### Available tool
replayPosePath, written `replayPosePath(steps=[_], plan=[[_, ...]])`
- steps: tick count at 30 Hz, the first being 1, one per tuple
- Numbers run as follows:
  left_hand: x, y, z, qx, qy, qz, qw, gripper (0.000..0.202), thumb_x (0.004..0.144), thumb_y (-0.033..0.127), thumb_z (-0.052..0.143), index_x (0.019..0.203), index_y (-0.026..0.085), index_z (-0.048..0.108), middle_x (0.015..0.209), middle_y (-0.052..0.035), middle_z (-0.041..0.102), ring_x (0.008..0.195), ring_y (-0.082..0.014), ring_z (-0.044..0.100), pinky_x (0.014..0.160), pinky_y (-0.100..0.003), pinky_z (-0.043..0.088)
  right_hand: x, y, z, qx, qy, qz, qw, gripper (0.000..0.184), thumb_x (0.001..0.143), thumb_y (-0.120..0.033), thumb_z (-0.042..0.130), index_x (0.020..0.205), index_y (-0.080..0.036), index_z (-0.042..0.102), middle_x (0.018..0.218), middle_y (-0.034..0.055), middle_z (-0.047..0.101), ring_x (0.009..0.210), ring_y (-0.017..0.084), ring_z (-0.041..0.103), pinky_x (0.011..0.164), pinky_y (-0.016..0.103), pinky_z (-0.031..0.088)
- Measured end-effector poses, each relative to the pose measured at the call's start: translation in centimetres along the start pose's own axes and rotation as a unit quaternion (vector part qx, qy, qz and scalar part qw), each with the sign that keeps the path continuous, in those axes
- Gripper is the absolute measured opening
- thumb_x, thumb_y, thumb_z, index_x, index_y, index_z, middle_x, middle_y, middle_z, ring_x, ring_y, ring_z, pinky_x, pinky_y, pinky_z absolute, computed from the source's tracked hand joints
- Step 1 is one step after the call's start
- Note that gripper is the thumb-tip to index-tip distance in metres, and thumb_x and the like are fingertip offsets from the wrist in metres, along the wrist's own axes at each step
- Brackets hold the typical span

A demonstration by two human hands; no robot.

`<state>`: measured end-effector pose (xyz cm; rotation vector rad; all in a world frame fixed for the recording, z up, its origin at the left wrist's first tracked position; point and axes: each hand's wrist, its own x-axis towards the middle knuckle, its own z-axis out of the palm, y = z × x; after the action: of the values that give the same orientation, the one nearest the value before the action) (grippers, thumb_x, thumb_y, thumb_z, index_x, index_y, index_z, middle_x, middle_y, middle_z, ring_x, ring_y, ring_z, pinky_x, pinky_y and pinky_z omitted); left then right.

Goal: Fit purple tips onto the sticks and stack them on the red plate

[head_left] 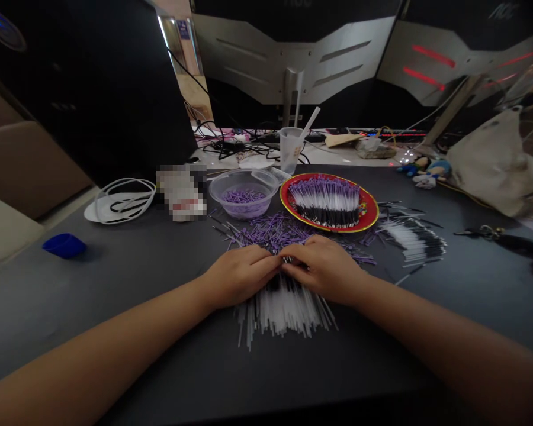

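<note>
A fanned bundle of thin white tubes with black sections, which look like pen refills [284, 310], lies on the dark tabletop at front centre. My left hand [244, 275] is closed over the left side of the bundle's far end. From the right, my right hand [322, 269] curls in, thumb and fingers pinched around the same end. The fingertips of both hands meet, and small silver tips show between them. What exactly each finger touches is hidden. Just beyond the hands spreads a loose heap of small purple pieces [278, 229], mixed with thin sticks.
A red plate [373, 219] holds rows of purple-ended refills. Left of it stands a clear bowl [242, 210] of purple pieces. More refills [415, 239] lie at right near keys [486, 232]. A blue cup [64, 245], a coiled white cable [124, 201] and a plastic cup [289, 151] stand around.
</note>
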<state>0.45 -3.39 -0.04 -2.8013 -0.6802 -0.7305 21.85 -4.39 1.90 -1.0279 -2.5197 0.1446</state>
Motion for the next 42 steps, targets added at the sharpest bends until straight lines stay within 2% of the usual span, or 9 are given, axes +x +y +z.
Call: replayPosePath(steps=[4, 7, 10, 13, 19, 24, 34, 38, 42], plan=[[0.0, -0.9, -0.2, -0.041, 0.031, -0.035, 0.998, 0.016, 0.09, 0.017, 0.049, 0.1, 0.015, 0.061, 0.094, -0.0082, 0.066, 0.085, -0.0166, 0.061, 0.075, -0.03, 0.052, 0.0, 0.7, -0.4, 0.009, 0.0, 0.003, 1.0, 0.028, 0.092, -0.034, 0.049, 0.11, -0.019, 0.064, 0.082, 0.0046, 0.071, 0.073, 0.02, 0.06, 0.073, 0.033, 0.041], [0.1, -1.6, -0.1, -0.066, 0.089, -0.113, 0.987, 0.016, 0.089, 0.02, 0.053, 0.1, 0.016, 0.064, 0.104, -0.0085, 0.066, 0.096, -0.0179, 0.061, 0.085, -0.034, 0.051, -0.1, 1.0, -0.7, 0.035, -0.015, 0.011, 0.999, 0.028, 0.092, -0.03, 0.049, 0.113, -0.019, 0.064, 0.091, 0.0055, 0.072, 0.078, 0.02, 0.063, 0.074, 0.033, 0.043], [0.0, -1.9, 0.1, -0.104, 0.107, -0.181, 0.972, 0.019, 0.089, 0.023, 0.054, 0.104, 0.018, 0.065, 0.101, -0.0058, 0.07, 0.094, -0.016, 0.065, 0.086, -0.032, 0.052, -0.2, 0.8, -0.8, 0.091, -0.029, 0.037, 0.995, 0.028, 0.09, -0.027, 0.05, 0.114, -0.02, 0.063, 0.089, 0.0037, 0.072, 0.075, 0.018, 0.065, 0.07, 0.03, 0.044], [0.0, -1.5, 0.2, -0.119, 0.099, -0.182, 0.971, 0.022, 0.09, 0.024, 0.053, 0.108, 0.018, 0.064, 0.101, -0.0043, 0.071, 0.091, -0.015, 0.067, 0.084, -0.03, 0.054, -0.3, 0.3, -0.6, 0.153, -0.03, 0.061, 0.986, 0.029, 0.087, -0.026, 0.054, 0.115, -0.022, 0.063, 0.08, 0.001, 0.072, 0.068, 0.015, 0.064, 0.064, 0.027, 0.044], [0.1, -0.5, 0.1, -0.094, 0.053, -0.105, 0.989, 0.026, 0.092, 0.024, 0.049, 0.115, 0.019, 0.061, 0.1, -0.0047, 0.071, 0.089, -0.0152, 0.067, 0.08, -0.03, 0.054, -0.2, -0.4, 0.1, 0.228, 0.001, 0.111, 0.967, 0.014, 0.083, -0.024, 0.059, 0.093, -0.02, 0.067, 0.062, -0.0026, 0.066, 0.054, 0.011, 0.057, 0.054, 0.024, 0.04], [0.0, -0.6, 0.2, -0.087, 0.06, -0.108, 0.989, 0.025, 0.092, 0.025, 0.05, 0.113, 0.019, 0.061, 0.098, -0.0045, 0.072, 0.088, -0.0156, 0.067, 0.078, -0.031, 0.054, 0.0, -0.7, 0.5, 0.264, 0.031, 0.138, 0.954, 0.014, 0.081, -0.024, 0.059, 0.091, -0.019, 0.067, 0.06, -0.0028, 0.063, 0.051, 0.01, 0.053, 0.051, 0.023, 0.039], [0.1, -0.4, 0.2, -0.078, 0.03, -0.14, 0.987, 0.03, 0.092, 0.029, 0.046, 0.118, 0.018, 0.058, 0.103, -0.0076, 0.07, 0.092, -0.0179, 0.066, 0.081, -0.033, 0.053, 0.3, -0.3, 1.2, 0.331, 0.026, 0.179, 0.926, 0.011, 0.077, -0.022, 0.058, 0.084, -0.017, 0.065, 0.057, -0.0028, 0.058, 0.049, 0.009, 0.049, 0.047, 0.021, 0.037], [0.0, -0.7, -0.1, -0.076, 0.027, -0.175, 0.981, 0.032, 0.091, 0.031, 0.047, 0.119, 0.018, 0.055, 0.106, -0.0065, 0.069, 0.095, -0.0179, 0.065, 0.083, -0.032, 0.052, 0.7, 0.9, 0.3, 0.324, 0.057, 0.199, 0.923, 0.014, 0.076, -0.026, 0.061, 0.084, -0.016, 0.066, 0.055, -0.0027, 0.056, 0.048, 0.009, 0.047, 0.046, 0.022, 0.036], [0.2, -1.0, -1.0, -0.019, -0.014, -0.249, 0.968, 0.021, 0.09, 0.031, 0.045, 0.093, 0.019, 0.063, 0.084, -0.0028, 0.068, 0.074, -0.0159, 0.063, 0.06, -0.025, 0.048, 0.7, 5.0, -2.4, 0.247, 0.171, 0.237, 0.924, 0.02, 0.075, -0.031, 0.062, 0.085, -0.015, 0.068, 0.053, -0.0013, 0.056, 0.045, 0.01, 0.046, 0.045, 0.024, 0.036]])
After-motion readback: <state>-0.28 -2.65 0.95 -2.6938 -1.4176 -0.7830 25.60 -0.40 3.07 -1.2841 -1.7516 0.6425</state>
